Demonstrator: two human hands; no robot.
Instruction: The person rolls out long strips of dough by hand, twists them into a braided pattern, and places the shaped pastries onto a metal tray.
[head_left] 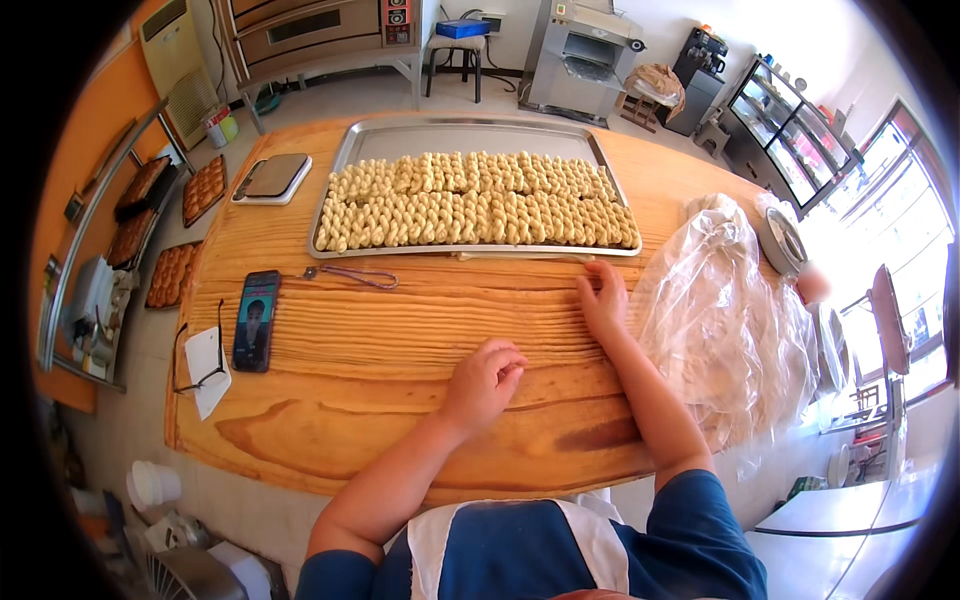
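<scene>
The landmark is the metal tray (470, 131), which lies on the wooden desk (380, 405). Inside this tray, the twisted dough pieces (480, 208) are set side by side in two long rows; the far part of its surface is bare. Along the near edge of the tray, on its right half, there lies a thin dough strand (527, 258).

The right hand (606, 300) is just in front of the tray's near right corner, palm down. Its fingers are bent and a little apart from the thumb, and the fingertips are at the right end of the strand; whether they touch it, I cannot tell. The left hand (486, 382) is farther from the tray, on its near side, above the desk. Its fingers are curled with the thumb close to them, but I cannot tell if the tips meet.

To the left of the tray, near to it, there is a scale (275, 178). In front of its left corner lie a looped cord (345, 271) and a phone (256, 325), and farther left the glasses (220, 335) on a white paper (206, 380). To the right of the tray spreads a clear plastic sheet (700, 330). Behind the tray, beyond the desk, stands an oven (310, 35).
</scene>
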